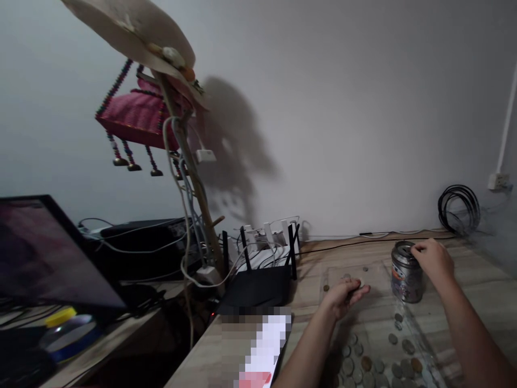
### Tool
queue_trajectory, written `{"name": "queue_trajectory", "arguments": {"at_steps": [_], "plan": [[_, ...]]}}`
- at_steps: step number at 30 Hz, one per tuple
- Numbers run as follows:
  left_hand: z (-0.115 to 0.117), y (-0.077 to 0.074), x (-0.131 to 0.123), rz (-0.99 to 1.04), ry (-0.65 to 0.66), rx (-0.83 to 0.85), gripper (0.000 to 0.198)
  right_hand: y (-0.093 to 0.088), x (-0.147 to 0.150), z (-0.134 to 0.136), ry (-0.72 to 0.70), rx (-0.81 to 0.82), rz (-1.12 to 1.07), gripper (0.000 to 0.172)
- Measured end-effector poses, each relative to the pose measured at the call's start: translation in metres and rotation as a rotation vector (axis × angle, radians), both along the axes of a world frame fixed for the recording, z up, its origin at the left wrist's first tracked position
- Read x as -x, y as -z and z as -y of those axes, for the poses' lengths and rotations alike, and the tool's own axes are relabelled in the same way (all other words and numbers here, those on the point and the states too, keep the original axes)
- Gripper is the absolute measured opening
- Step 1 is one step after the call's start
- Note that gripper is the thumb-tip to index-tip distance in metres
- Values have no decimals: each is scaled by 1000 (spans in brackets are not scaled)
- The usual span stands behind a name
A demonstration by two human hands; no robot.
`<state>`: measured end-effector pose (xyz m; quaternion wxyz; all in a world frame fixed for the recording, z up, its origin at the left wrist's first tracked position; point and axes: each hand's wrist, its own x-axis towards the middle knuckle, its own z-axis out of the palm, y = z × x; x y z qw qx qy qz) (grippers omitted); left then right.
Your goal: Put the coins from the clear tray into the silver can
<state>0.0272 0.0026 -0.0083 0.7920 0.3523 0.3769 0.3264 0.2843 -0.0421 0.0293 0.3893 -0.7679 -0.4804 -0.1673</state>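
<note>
Over in the lower right of the frame, a printed tin can (407, 283) stands upright on the wooden table (343, 250), and the right hand (434, 261) is at its lid, fingertips bunched together near the rim. Whether a coin is pinched between those fingertips I cannot tell from here. The left hand (341, 296) is just left of the can, turned partly palm-up, and it appears to have a pale coin (361, 282) nipped lightly between thumb and fingers.

Loose coins (348, 366) lie scattered at the bottom of the frame between the two forearms, mostly silver with a few brassy ones, some overlapping. Clear plastic (420, 334) runs beside them; sheet or bag, I cannot say.

The coins look hard, thin and rather slick, each light alone, nothing that would break. I'd judge the edge the best place to take one, thumb against forefinger, since a flat one offers little to lift by. The can looks stiff-walled and smooth; its weight depends on what is inside, which I can't see. Round the middle of its body seems the surest hold, away from the metal rim.

A black router (254, 291) sits left of centre.
</note>
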Motion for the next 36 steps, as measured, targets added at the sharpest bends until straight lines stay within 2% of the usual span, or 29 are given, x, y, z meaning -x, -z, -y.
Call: {"name": "queue_trajectory", "arguments": {"at_steps": [4, 6, 8, 10, 12, 15, 18, 21, 22, 24, 25, 29, 33, 36], "plan": [[1, -1, 1, -50, 49, -58, 8, -4, 21, 3, -51, -157, 23, 28], [1, -1, 1, -73, 68, -118, 9, -4, 42, 3, -182, -222, 1, 29], [1, 0, 1, -81, 83, -158, 10, 1, 67, 1, -413, -139, -37, 28], [1, 0, 1, -73, 84, -159, 11, 11, 93, -2, -616, 21, -72, 27], [2, -1, 1, -68, 74, -133, 12, 21, 112, -5, -701, 134, -111, 27], [5, -6, 1, -72, 72, -88, 12, 28, 120, -7, -729, 167, -197, 23], [6, -8, 1, -39, 105, -25, 17, 18, 102, -5, -657, 37, -207, 23], [3, -7, 1, 12, 99, 28, 26, 2, 68, 0, -337, -181, -97, 25], [2, -6, 2, 27, 92, 37, 30, -2, 55, 1, -218, -210, -76, 25], [0, -4, 2, 55, 85, 45, 38, -5, 35, 1, -46, -180, -84, 26], [0, -3, 3, 64, 81, 44, 41, -4, 28, 0, -6, -140, -105, 26], [-2, 1, 3, 65, 21, 34, 36, 1, 18, -5, 43, -38, -126, 25], [-2, 3, 1, 45, 18, -15, 27, 2, 19, -5, 81, -36, -51, 26], [-1, 3, 1, 25, 30, -56, 30, 0, 17, -4, 69, -46, -33, 24]]}}
